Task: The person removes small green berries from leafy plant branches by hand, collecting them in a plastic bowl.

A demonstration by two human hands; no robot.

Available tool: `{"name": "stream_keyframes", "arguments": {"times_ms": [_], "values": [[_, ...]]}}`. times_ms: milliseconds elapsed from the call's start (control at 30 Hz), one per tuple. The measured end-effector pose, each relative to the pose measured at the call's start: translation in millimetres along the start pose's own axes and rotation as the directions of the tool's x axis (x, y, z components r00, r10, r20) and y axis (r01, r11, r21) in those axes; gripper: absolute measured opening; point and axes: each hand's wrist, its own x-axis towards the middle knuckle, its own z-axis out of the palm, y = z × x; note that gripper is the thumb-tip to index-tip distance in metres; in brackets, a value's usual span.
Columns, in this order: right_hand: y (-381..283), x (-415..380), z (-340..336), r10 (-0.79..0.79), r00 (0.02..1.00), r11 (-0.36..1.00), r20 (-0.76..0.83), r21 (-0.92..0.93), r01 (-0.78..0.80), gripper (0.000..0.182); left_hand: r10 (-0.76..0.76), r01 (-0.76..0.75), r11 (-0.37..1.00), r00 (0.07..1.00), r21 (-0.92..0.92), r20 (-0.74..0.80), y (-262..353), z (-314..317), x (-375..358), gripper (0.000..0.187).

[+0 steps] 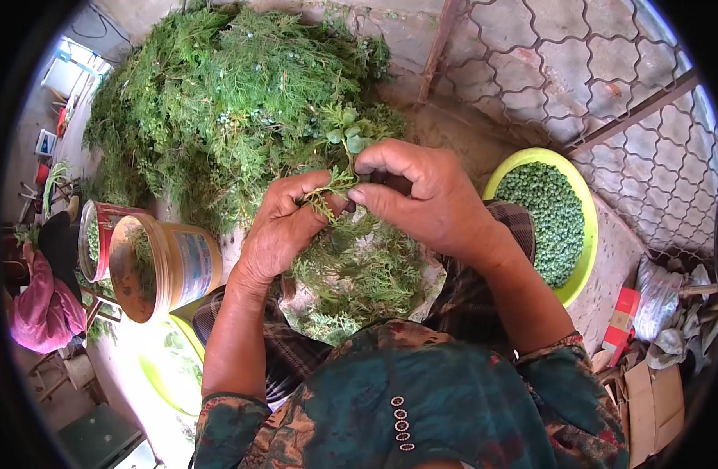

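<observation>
In front of my chest both hands meet over a green cypress-like sprig point(333, 187). My left hand point(277, 227) is closed around its lower part, with leafy tips sticking out past the thumb. Thumb and forefinger of my right hand point(429, 194) pinch at the sprig's stem; whether a berry is also between them is hidden. Just above the fingertips shows a cluster of pale green round cones or berries point(349, 131). Below the hands, between my knees, lie loose cut sprigs point(359, 273).
A large heap of evergreen branches point(234, 86) lies ahead. On the right stands a yellow-green basin point(591, 227) full of small green berries point(540, 219). Buckets point(191, 262) and another basin point(189, 336) are at left. A person in a pink sleeve point(46, 305) sits far left.
</observation>
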Motion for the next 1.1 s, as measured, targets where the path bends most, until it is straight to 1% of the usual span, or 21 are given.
{"name": "stream_keyframes", "arguments": {"times_ms": [100, 167, 233, 267, 300, 333, 367, 400, 433, 467, 500, 533, 567, 633, 700, 733, 767, 833, 900, 1000, 1100], "values": [[-3, 0, -3, -0.002, 1.0, 0.999, 0.031, -0.044, 0.003, 0.017, 0.016, -0.012, 0.999, 0.995, 0.041, -0.101, -8, 2, -1, 0.028], [-2, -1, -6, -0.158, 0.987, 0.964, 0.04, -0.211, 0.163, 0.013, -0.045, 0.047, 0.988, 0.999, 0.148, -0.018, -13, 0, 3, 0.029], [6, -5, -27, -0.136, 0.991, 0.949, 0.005, -0.286, 0.131, 0.014, -0.073, 0.07, 0.996, 0.997, 0.058, 0.039, -12, -12, 2, 0.029], [10, -9, -42, -0.118, 0.993, 0.928, -0.031, -0.36, 0.099, 0.015, -0.092, 0.096, 0.995, 0.991, -0.031, 0.096, -10, -15, 1, 0.028], [10, -16, -56, -0.001, 0.984, 0.94, -0.181, -0.335, -0.061, 0.013, -0.095, 0.098, 0.995, 0.991, -0.032, 0.098, -9, -13, -5, 0.028], [4, -22, -77, 0.113, 0.969, 0.941, -0.219, -0.291, -0.175, 0.01, -0.095, 0.09, 0.994, 0.993, -0.06, -0.076, -8, -10, -14, 0.028], [21, -33, -99, 0.041, 0.964, 0.895, -0.262, -0.42, -0.152, 0.008, -0.218, 0.19, 0.964, 0.965, -0.185, -0.147, 2, -7, -15, 0.027], [37, -47, -116, 0.087, 0.925, 0.848, -0.369, -0.46, -0.263, 0.008, -0.337, 0.259, 0.911, 0.916, -0.321, -0.216, 11, -4, -17, 0.028], [48, -61, -131, 0.164, 0.878, 0.8, -0.451, -0.46, -0.386, 0.017, -0.337, 0.258, 0.91, 0.917, -0.324, -0.215, 7, -5, -16, 0.028], [79, -84, -149, 0.201, 0.839, 0.735, -0.505, -0.489, -0.47, 0.02, -0.267, 0.218, 0.93, 0.954, -0.297, -0.135, -4, -9, -15, 0.028], [93, -102, -161, 0.343, 0.807, 0.545, -0.481, -0.597, -0.588, 0.023, -0.193, 0.172, 0.947, 0.98, -0.273, -0.052, -17, -11, -14, 0.029], [138, -141, -181, 0.332, 0.875, 0.393, -0.353, -0.791, -0.469, 0.026, -0.162, 0.136, 0.963, 0.982, -0.234, -0.096, -20, -9, -14, 0.028], [119, -147, -178, 0.57, 0.765, 0.127, -0.3, -0.888, -0.443, 0.028, -0.131, 0.103, 0.976, 0.981, -0.192, -0.14, -23, -7, -13, 0.027], [101, -135, -161, 0.369, 0.867, 0.496, -0.335, -0.717, -0.489, 0.024, -0.242, 0.245, 0.94, 0.969, -0.237, 0.042, -3, 0, -9, 0.028], [57, -90, -129, 0.493, 0.775, 0.752, -0.396, -0.255, -0.608, 0.033, -0.102, 0.099, 0.991, 0.994, -0.086, -0.034, -24, 3, -12, 0.027], [34, -75, -107, 0.393, 0.851, 0.857, -0.348, -0.197, -0.477, 0.034, -0.183, 0.174, 0.969, 0.983, -0.177, -0.033, -18, 8, -10, 0.023], [21, -60, -91, 0.244, 0.926, 0.915, -0.288, -0.25, -0.318, 0.038, -0.257, 0.24, 0.933, 0.966, -0.267, -0.032, -13, 10, -7, 0.021], [1, -35, -62, -0.091, 0.991, 0.91, -0.101, -0.413, 0.041, 0.05, -0.249, 0.251, 0.949, 0.968, -0.189, 0.037, -12, 8, -2, 0.021], [-4, -15, -43, -0.173, 0.983, 0.928, -0.059, -0.344, 0.143, 0.061, -0.253, 0.263, 0.958, 0.962, -0.113, 0.1, -7, 5, 2, 0.021], [5, -1, -32, -0.169, 0.985, 0.922, 0.041, -0.347, 0.173, 0.06, -0.262, 0.253, 0.965, 0.942, 0.068, 0.208, 3, 2, 4, 0.029], [9, 6, -33, -0.18, 0.953, 0.929, 0.242, -0.278, 0.246, 0.056, -0.101, 0.047, 0.981, 0.952, 0.187, 0.289, -2, 2, -2, 0.027]]}}
